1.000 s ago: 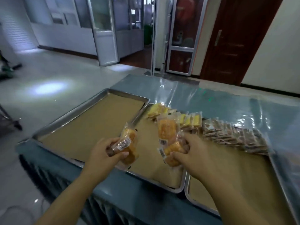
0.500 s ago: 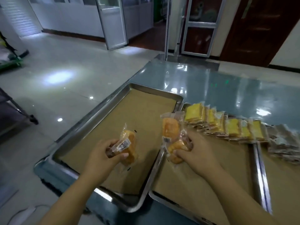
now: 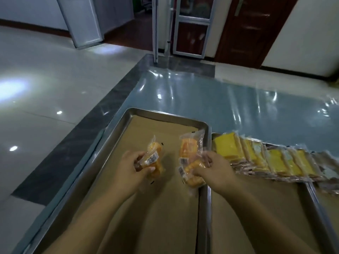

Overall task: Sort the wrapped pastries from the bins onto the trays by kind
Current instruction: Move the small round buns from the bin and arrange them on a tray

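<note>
1. Glossy white floor tiles fill the upper left of the frame. A dark wooden door stands at the upper right, and a desk under shiny blue-grey film crosses the middle.
2. Two steel trays lined with brown paper sit edge to edge in the lower half: the left tray and the middle tray.
3. The left grip, left of centre over the left tray, has fingers and thumb curled round one clear-wrapped orange pastry, barcode label up.
4. The right grip, at the seam between the trays, pinches two wrapped orange pastries, one above the other.
5. Overlapping yellow cake slices in wrappers line the middle tray's far end, right of that grip.
6. Blurred brown packets continue the row at the right edge.
</note>
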A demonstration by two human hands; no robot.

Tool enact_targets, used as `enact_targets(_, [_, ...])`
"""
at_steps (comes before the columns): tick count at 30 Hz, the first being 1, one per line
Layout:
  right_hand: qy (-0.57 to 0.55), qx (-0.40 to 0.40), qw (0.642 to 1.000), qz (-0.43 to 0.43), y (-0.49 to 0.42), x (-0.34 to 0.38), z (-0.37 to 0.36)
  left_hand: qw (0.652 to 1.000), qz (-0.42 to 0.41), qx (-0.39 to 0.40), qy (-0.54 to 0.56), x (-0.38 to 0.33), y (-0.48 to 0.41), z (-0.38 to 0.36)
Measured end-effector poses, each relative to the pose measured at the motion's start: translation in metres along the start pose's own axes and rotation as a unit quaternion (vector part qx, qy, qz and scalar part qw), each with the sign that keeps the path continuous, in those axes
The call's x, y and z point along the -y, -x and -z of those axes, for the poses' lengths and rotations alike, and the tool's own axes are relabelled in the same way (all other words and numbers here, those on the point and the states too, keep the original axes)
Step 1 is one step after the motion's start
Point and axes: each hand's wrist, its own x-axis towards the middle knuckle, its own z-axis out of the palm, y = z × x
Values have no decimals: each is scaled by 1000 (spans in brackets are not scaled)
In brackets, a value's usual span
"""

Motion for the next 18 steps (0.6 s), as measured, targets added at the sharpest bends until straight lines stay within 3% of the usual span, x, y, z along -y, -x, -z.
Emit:
enact_targets(7, [68,-54,993,-76,-92,4,-4,997,-50,60,-18,7,-104,-15])
enact_targets(10, [55,-28,990,-123,-130,2,0,995,-62,71,-20,9,-138,-34])
enact_targets(14, [-71,18,971,-228,-163,-2,11,994,-80,72,-14,14,-172,-59])
enact_targets(18, [24,41,967,-248,-165,-16,27,992,-86,87,-11,20,-190,-83])
